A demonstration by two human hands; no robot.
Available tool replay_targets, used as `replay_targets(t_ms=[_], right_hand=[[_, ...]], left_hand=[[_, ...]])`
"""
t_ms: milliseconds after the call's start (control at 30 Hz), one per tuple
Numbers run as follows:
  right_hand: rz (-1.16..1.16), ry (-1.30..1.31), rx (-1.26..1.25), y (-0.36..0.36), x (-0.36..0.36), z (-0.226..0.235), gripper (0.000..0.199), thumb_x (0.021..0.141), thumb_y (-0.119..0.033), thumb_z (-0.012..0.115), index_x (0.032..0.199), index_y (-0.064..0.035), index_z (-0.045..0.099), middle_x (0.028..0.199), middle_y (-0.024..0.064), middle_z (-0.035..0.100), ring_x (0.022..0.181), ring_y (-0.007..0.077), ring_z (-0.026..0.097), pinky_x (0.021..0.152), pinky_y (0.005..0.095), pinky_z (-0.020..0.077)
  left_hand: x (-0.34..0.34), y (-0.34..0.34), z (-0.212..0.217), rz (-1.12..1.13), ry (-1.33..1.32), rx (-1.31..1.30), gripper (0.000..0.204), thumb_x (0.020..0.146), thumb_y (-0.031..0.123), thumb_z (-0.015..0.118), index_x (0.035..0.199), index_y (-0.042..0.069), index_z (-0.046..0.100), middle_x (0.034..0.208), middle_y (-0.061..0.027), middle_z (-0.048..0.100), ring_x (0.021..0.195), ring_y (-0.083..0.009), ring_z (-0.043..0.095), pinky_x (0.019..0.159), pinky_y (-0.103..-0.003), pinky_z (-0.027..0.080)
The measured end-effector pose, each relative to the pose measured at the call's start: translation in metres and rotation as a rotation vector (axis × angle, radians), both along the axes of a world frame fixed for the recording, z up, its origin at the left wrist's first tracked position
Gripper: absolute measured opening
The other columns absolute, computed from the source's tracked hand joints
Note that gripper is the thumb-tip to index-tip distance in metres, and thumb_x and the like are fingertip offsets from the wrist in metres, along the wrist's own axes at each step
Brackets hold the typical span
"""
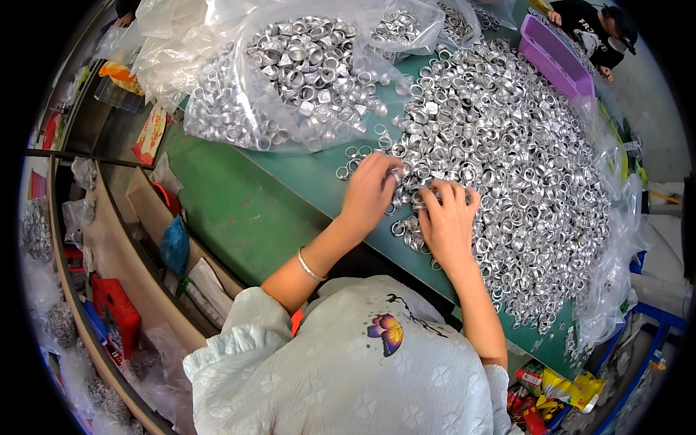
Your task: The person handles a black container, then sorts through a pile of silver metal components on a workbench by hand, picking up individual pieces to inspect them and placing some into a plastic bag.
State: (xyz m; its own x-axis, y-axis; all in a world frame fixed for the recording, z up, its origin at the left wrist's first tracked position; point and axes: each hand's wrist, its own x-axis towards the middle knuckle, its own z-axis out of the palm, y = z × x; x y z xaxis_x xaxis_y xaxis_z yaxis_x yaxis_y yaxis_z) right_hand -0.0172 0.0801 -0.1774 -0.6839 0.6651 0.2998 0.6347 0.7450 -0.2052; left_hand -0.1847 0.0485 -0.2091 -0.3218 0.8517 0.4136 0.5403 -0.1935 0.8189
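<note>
A big heap of small silver metal rings (507, 152) covers the green table (246, 203). My left hand (368, 194) rests at the heap's near-left edge, fingertips pinched on a ring. My right hand (448, 221) lies palm down on the rings beside it, fingers spread and curled into the pile. A thin bangle (310, 267) sits on my left wrist. What lies under the right palm is hidden.
Clear plastic bags full of the same rings (290, 72) lie at the far left of the table. A purple tray (554, 58) stands at the far right, where another person (594, 29) sits. Shelves with clutter run along the left; a red stool (116, 308) stands below.
</note>
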Motion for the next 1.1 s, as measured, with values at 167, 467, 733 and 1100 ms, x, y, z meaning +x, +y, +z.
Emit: replay_targets(t_ms=[167,467,733,1100], right_hand=[[-0.159,0.156,0.081,0.019,0.019,0.008,0.023,0.070,-0.002,0.063,0.092,-0.0083,0.062,0.093,0.0051,0.056,0.099,0.0230,0.051,0.094,0.0442,0.0286],[-0.344,1.096,-0.963,0.020,0.061,0.010,0.016,0.086,0.001,0.053,0.102,0.0016,0.056,0.092,0.0076,0.061,0.081,0.0166,0.060,0.068,0.0245,0.0437],[-0.086,1.605,-1.695,0.012,0.049,0.015,0.016,0.088,-0.003,0.050,0.103,0.0019,0.053,0.100,0.0197,0.060,0.085,0.0252,0.061,0.073,0.0326,0.0500],[-0.081,1.597,-1.747,-0.003,0.060,0.015,0.035,0.082,0.001,0.043,0.116,0.0040,0.049,0.110,0.0164,0.058,0.089,0.0238,0.058,0.074,0.0345,0.0501]], left_hand=[[0.013,0.017,0.006,-0.051,-0.067,0.021,0.025,0.077,-0.009,0.058,0.099,0.003,0.061,0.077,-0.0062,0.055,0.060,-0.0136,0.047,0.055,-0.027,0.040],[0.021,0.019,0.012,-0.345,-0.850,-0.258,0.018,0.092,0.007,0.051,0.104,0.000,0.062,0.083,-0.0037,0.065,0.062,-0.0030,0.047,0.051,-0.019,0.038],[0.029,0.014,0.022,-0.132,-0.184,-0.116,0.022,0.084,-0.001,0.054,0.101,0.005,0.065,0.089,-0.0073,0.061,0.062,-0.0113,0.054,0.058,-0.027,0.044],[0.055,0.010,0.062,-0.299,-0.032,-0.139,0.034,0.074,-0.011,0.055,0.102,0.004,0.065,0.092,-0.0092,0.054,0.067,-0.0206,0.057,0.059,-0.029,0.045]])
